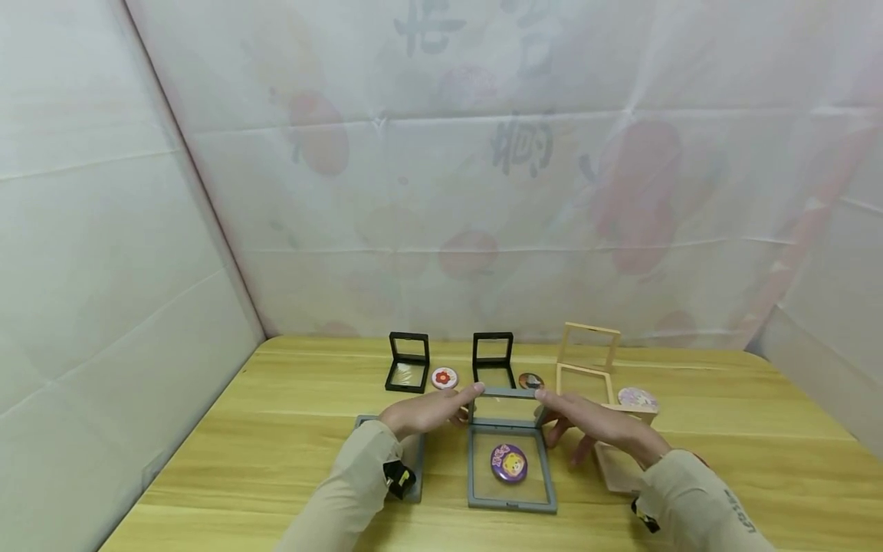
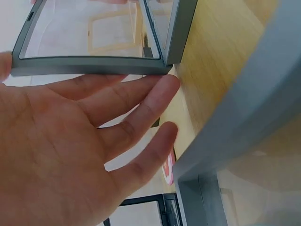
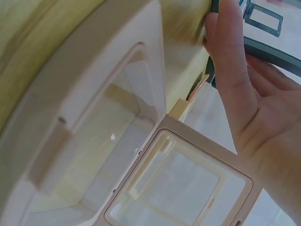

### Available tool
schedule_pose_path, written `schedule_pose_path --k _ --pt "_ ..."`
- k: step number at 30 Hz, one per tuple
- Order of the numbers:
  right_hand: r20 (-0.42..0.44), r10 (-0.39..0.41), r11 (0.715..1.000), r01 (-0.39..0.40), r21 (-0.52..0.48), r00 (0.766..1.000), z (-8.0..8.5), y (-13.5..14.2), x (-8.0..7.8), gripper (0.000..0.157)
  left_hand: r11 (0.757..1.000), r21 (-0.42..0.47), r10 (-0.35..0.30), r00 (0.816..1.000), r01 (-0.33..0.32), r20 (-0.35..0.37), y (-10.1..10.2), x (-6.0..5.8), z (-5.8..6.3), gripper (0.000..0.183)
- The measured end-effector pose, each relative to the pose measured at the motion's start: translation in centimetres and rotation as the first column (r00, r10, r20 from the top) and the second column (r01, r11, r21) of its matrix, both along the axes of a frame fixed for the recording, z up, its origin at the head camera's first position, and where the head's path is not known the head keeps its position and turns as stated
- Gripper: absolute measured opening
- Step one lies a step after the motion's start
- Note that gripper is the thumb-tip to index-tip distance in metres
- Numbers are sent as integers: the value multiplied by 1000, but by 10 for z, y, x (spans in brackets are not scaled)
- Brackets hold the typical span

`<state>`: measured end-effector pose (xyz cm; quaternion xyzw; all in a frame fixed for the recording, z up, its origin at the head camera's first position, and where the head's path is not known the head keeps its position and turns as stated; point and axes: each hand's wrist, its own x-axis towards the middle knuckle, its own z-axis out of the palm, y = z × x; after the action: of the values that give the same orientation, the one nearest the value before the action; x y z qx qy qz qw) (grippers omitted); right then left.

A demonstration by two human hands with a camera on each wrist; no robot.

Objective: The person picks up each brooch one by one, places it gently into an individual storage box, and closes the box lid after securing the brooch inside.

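Observation:
A grey display frame [image 1: 512, 506] stands before me with its lid [image 1: 509, 392] raised on the hinge. On the clear film of its lower half lies a round purple badge [image 1: 509, 464] with a yellow bear face. My left hand [image 1: 428, 412] holds the lid's upper left corner, thumb on the top edge and fingers along the side and behind it. At the opposite corner, my right hand [image 1: 596, 422] holds the lid the same way, with some fingers spread loosely below. In the left wrist view the lid rim [image 2: 94, 65] runs along my fingers.
Another grey frame [image 1: 416, 494] sits beneath my left wrist, and a pinkish open frame [image 3: 202, 136] by my right. Behind stand two black frames [image 1: 407, 389] [image 1: 493, 335], a light wooden-coloured frame [image 1: 592, 328], a flower badge [image 1: 444, 377], a dark badge [image 1: 531, 380] and a pale badge [image 1: 638, 397].

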<state>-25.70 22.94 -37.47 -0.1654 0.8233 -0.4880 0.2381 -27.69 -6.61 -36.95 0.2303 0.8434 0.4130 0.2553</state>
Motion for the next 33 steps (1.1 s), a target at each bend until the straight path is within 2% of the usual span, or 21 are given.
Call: schedule_pose_path --k 5,13,18,22,26,31,33 --pt "12 48 999 -48 -12 999 2 2 1 67 1000 -24 -17 1000 17 -6 -4 -1 1 81" --pt "42 58 998 -57 -13 997 1 5 2 62 997 -79 -21 999 18 -27 -7 1 3 81" --pt "44 87 996 -86 -36 995 0 7 0 58 996 -92 -9 1000 7 -17 -9 2 3 83" --pt "44 105 994 -103 -47 993 -2 8 -1 54 994 -108 -35 999 33 -19 -10 1 2 82" --pt "24 116 992 -115 -43 993 -2 8 -1 49 988 -139 -72 997 68 -23 -12 -1 3 81" --pt "-2 135 990 -135 -38 991 -2 8 -2 49 987 -152 -58 998 55 -17 -14 -2 5 82" --pt "-9 152 988 -152 -34 988 -3 8 -3 50 986 -148 -77 997 73 -17 -13 -3 5 79"
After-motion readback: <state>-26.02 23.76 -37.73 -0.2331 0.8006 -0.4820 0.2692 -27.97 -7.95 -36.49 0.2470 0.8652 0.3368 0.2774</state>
